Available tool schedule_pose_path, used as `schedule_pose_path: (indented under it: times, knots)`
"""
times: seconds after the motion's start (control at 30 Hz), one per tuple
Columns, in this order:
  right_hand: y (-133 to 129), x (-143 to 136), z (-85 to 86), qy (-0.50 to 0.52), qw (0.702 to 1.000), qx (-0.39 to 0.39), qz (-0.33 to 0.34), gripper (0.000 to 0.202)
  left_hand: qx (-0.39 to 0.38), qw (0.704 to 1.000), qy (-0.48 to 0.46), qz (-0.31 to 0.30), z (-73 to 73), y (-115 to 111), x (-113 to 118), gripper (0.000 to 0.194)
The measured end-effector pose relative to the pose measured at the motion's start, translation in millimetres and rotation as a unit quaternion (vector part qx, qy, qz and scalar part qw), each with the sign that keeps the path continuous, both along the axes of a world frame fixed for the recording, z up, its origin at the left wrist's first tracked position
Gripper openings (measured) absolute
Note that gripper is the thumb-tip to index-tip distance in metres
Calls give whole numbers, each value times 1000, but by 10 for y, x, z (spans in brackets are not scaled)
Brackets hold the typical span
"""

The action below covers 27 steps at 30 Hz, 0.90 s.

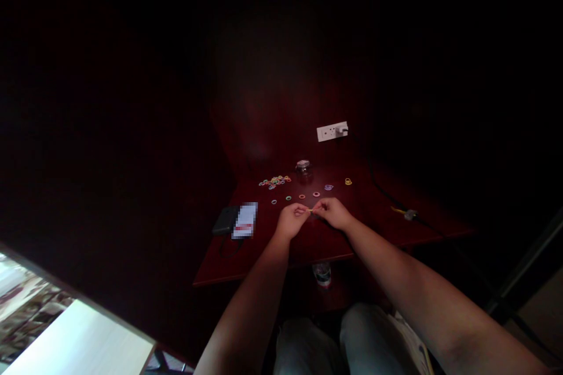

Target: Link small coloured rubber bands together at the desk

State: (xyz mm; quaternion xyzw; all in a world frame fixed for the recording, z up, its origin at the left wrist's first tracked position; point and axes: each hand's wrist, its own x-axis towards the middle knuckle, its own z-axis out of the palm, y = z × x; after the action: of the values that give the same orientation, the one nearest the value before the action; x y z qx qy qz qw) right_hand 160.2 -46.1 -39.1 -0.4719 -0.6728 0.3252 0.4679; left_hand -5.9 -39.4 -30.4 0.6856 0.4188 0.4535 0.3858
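Observation:
My left hand (292, 220) and my right hand (334, 213) meet over the table, fingertips pinched close together. Between them is a small yellow band that looks like a hair tie (309, 210); both hands grip it. Just beyond my fingers, similar ties lie in a spaced line: a pale one (274, 202), a green one (288, 198), an orange one (302, 196), a pink one (316, 194), a purple group (329, 187) and a yellow group (348, 182). A loose pile of mixed-colour ties (276, 181) lies farther back on the left.
A clear jar (303, 167) stands near the back wall of the dark red table (264, 258). A black case (225, 220) and a blurred phone-like rectangle (245, 220) lie left. A power socket (332, 131) is on the wall; a cable with yellow (410, 214) lies right.

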Motion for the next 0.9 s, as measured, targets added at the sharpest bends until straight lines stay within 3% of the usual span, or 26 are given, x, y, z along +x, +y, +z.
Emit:
schedule_pose_path:
  times: [0.57,0.9]
  knots:
    - [119,20,30,-2,997,26,-73,19,14,999,-26,-23,-34,32,13,17]
    - [38,13,50,1,1000,13,4,31,25,999,-33,7,-39,8,17,14]
